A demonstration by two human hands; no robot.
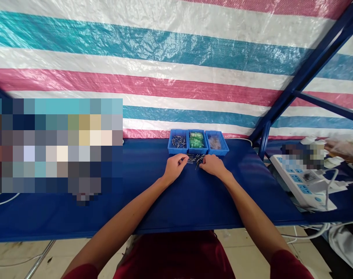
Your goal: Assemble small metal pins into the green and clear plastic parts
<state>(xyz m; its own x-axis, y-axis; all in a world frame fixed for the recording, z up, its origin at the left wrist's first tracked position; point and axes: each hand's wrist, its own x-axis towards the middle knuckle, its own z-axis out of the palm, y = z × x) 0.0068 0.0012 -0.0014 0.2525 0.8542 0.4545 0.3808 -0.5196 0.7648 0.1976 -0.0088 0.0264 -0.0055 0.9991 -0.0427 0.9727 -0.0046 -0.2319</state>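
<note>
My left hand (175, 168) and my right hand (213, 164) rest on the blue cloth-covered table (194, 205), fingertips turned inward. Between them lies a loose heap of small metal pins (196, 159), which both hands' fingers reach. At this size I cannot make out whether either hand grips a pin. Just beyond the heap stand three blue plastic bins in a row. The left bin (170, 141) holds similar metal pins, the middle bin (202, 147) holds green packets, and the right bin (221, 145) holds a clear bag.
A striped pink, teal and white tarp (176, 77) hangs behind the table on a blue metal frame (307, 73). To the right sits a white power strip (298, 180) with cables. A blurred patch covers the table's left part.
</note>
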